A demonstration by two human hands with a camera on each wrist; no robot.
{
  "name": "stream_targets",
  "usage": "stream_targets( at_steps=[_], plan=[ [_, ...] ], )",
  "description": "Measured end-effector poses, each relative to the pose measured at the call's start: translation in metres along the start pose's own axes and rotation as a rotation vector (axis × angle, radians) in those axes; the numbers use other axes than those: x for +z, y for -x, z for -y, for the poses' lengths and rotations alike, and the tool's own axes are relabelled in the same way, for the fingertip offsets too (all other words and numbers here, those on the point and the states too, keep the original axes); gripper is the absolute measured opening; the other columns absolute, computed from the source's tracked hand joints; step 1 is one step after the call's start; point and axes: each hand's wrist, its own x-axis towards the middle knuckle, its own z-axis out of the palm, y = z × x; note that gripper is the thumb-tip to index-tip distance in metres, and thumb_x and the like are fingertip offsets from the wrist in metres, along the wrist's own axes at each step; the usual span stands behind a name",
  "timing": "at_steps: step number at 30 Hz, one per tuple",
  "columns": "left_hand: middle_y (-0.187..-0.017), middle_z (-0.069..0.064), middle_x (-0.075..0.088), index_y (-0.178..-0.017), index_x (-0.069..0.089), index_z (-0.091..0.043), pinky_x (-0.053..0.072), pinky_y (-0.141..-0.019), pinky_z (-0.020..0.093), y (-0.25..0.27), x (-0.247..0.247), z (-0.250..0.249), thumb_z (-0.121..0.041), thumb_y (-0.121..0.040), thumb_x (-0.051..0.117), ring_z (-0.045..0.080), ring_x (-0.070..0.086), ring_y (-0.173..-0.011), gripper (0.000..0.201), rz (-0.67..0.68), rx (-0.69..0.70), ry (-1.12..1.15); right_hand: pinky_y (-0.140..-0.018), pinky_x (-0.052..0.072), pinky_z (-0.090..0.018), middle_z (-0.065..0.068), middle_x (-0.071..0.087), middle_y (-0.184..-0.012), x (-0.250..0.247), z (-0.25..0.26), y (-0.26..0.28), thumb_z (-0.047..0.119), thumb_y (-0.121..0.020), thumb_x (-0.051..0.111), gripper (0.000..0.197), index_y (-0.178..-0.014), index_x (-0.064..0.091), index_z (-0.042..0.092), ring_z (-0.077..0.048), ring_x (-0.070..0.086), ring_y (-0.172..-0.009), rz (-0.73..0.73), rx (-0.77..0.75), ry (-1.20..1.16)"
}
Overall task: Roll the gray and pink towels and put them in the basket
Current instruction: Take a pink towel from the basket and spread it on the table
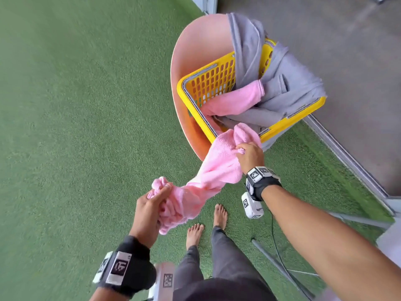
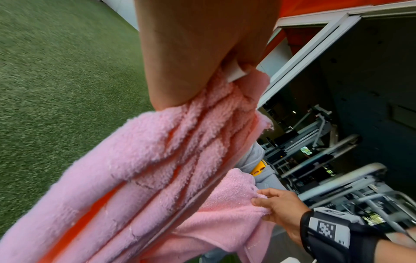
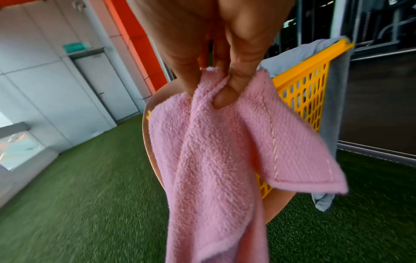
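Observation:
A pink towel (image 1: 208, 170) hangs stretched in the air between both hands, in front of the yellow basket (image 1: 195, 101). My left hand (image 1: 152, 205) grips its bunched lower end (image 2: 146, 160). My right hand (image 1: 249, 155) pinches the upper end (image 3: 213, 142) near the basket's front rim, thumb (image 3: 225, 99) pressed into the cloth. The basket sits on a pink chair (image 1: 195, 40). Inside it lies another pink towel (image 1: 236, 101), and a gray towel (image 1: 282, 83) drapes over its far and right rims.
Green artificial turf (image 1: 76, 127) covers the floor to the left. My bare feet (image 1: 208, 222) stand below the towel. A grey floor (image 1: 347, 61) behind a metal door track (image 1: 347, 157) lies to the right. A cable (image 1: 275, 246) runs by my right leg.

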Motion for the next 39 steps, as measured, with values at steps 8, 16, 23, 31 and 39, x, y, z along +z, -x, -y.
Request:
stream_targets(
  at_steps=[8, 16, 23, 31, 39],
  plan=[
    [-0.085, 0.030, 0.066, -0.082, 0.064, 0.006, 0.051, -0.079, 0.064, 0.008, 0.019, -0.006, -0.031, -0.091, 0.060, 0.046, 0.066, -0.078, 0.038, 0.338, 0.020, -0.133, -0.072, 0.044, -0.024, -0.008, 0.074, -0.094, -0.062, -0.012, 0.090, 0.006, -0.077, 0.072, 0.015, -0.091, 0.075, 0.010, -0.025, 0.067, -0.082, -0.198, 0.158, -0.126],
    [-0.091, 0.043, 0.058, -0.088, 0.054, 0.021, 0.051, -0.070, 0.048, 0.028, 0.124, -0.037, -0.029, -0.087, 0.067, 0.045, 0.062, -0.074, 0.052, 0.687, 0.136, -0.196, -0.069, 0.050, -0.027, 0.002, 0.071, -0.101, -0.164, -0.004, 0.166, 0.028, -0.092, 0.061, 0.019, -0.107, 0.066, 0.017, -0.013, 0.067, -0.078, -0.127, 0.212, -0.441],
    [-0.064, 0.006, 0.065, -0.070, 0.068, -0.005, 0.046, -0.057, 0.022, 0.064, 0.217, -0.070, -0.017, -0.090, 0.062, 0.017, 0.060, -0.058, 0.025, 0.818, 0.299, -0.181, -0.063, 0.054, -0.023, -0.006, 0.072, -0.085, -0.231, 0.021, 0.222, 0.033, -0.082, 0.067, 0.020, -0.101, 0.066, 0.027, -0.016, 0.067, -0.070, -0.109, 0.196, -0.651],
    [-0.046, -0.009, 0.046, -0.054, 0.050, -0.018, 0.033, -0.047, 0.019, 0.097, 0.314, -0.068, -0.027, -0.088, 0.067, 0.009, 0.039, -0.044, 0.039, 0.695, 0.412, -0.276, -0.055, 0.058, -0.030, -0.012, 0.069, -0.082, -0.309, -0.041, 0.218, 0.008, -0.094, 0.057, 0.011, -0.102, 0.065, 0.010, -0.026, 0.072, -0.068, -0.457, 0.169, -0.741],
    [-0.062, 0.010, 0.061, -0.059, 0.066, -0.015, 0.039, -0.049, 0.028, 0.078, 0.328, -0.071, -0.032, -0.098, 0.051, 0.013, 0.046, -0.049, 0.045, 0.290, 0.630, -0.448, -0.059, 0.058, -0.026, -0.007, 0.049, -0.071, -0.430, -0.187, 0.136, -0.006, -0.095, 0.042, 0.025, -0.078, 0.047, 0.013, -0.012, 0.065, -0.047, -0.581, 0.209, -0.927]
  ],
)
